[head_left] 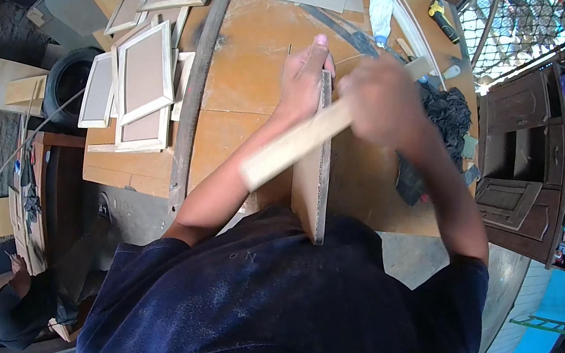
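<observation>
A thin wooden board (309,189) stands on its edge over the table, its near end against my shirt. My left hand (302,83) is closed round the board's far end, thumb up. My right hand (383,105), somewhat blurred, grips a pale flat wooden strip (289,149) that slants across the board's upper edge. The strip's near end reaches past the board, above my left forearm. Whether the strip touches the edge I cannot tell. My right fingers hide part of the strip, and its far end shows beyond them.
Several white-edged framed panels (146,81) lie left of a dark bar (203,79) on the table (253,43). Black cloth (446,115), a clear bottle (380,14) and a yellow-black tool (444,20) lie at the right. A person (19,300) sits at lower left.
</observation>
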The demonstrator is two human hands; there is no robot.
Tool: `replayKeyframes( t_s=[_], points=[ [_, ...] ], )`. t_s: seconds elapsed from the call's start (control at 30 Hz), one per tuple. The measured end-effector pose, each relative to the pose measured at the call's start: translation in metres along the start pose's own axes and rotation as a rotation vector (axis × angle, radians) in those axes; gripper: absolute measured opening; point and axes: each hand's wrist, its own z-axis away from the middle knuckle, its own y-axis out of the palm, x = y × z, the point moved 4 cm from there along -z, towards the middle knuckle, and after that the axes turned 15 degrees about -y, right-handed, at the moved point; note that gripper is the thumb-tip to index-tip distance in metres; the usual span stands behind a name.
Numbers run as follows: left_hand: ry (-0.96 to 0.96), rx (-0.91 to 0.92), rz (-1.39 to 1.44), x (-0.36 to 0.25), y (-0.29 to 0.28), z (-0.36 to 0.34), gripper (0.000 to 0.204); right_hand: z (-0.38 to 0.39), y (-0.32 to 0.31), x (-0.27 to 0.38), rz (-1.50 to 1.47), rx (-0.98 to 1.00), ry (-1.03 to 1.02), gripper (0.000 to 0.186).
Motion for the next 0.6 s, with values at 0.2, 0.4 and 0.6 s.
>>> replayKeyframes(
  t_s=[0.2,0.4,0.6],
  points=[
    [-0.005,0.072,0.041,-0.003,0.0,-0.001,0.054,0.003,-0.003,-0.001,0.034,0.035,0.075,0.014],
    [0.05,0.027,0.056,-0.006,0.005,0.003,0.055,0.018,0.006,-0.028,0.147,0.027,0.186,0.013],
    [0.111,0.006,-0.033,-0.008,0.004,0.003,0.055,0.013,0.009,-0.014,-0.033,-0.007,0.151,0.021]
  ],
)
